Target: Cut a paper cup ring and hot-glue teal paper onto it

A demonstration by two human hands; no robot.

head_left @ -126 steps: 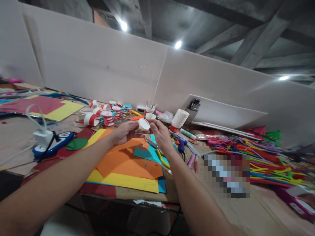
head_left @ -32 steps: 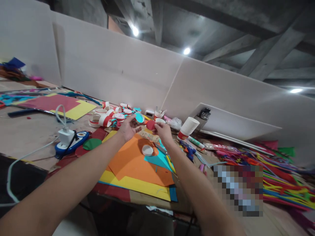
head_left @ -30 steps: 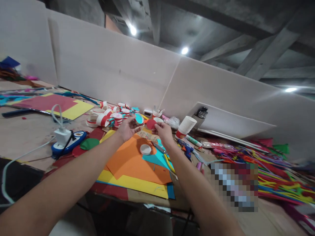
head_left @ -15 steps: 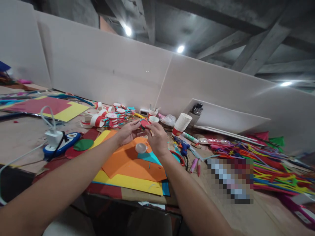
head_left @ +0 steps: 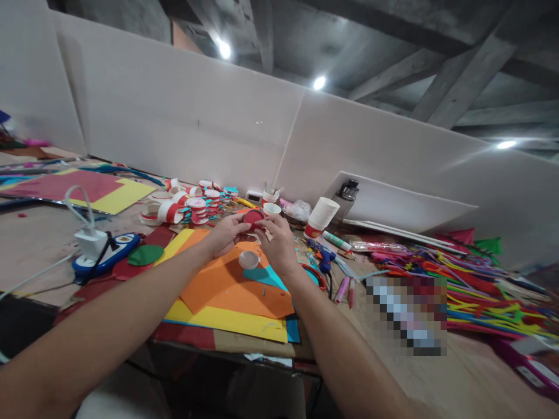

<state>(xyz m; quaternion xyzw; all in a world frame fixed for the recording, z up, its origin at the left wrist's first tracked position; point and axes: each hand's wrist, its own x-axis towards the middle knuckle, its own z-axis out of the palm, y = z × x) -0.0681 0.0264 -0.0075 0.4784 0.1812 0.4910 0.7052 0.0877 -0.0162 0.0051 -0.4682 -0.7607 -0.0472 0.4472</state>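
Observation:
A dark red round disc is held up between both hands above the craft sheets. My left hand grips its left edge between thumb and fingers. My right hand pinches its lower right edge. Just below the hands, a small white cup-like piece lies on an orange sheet. Beside it is a turquoise paper piece, partly hidden by my right forearm. Yellow sheets lie underneath. Red scissor-like handles show by my right wrist.
Paper cups stand stacked behind my right hand, near a dark bottle. A blue glue gun lies to the right, with colourful pipe cleaners beyond. At left are red-and-white cup crafts, a green disc and a power strip.
The red disc has been turned so that its flat face shows more towards me; a green edge seen before is now out of sight. Both hands still hold it, and the view has shifted slightly.

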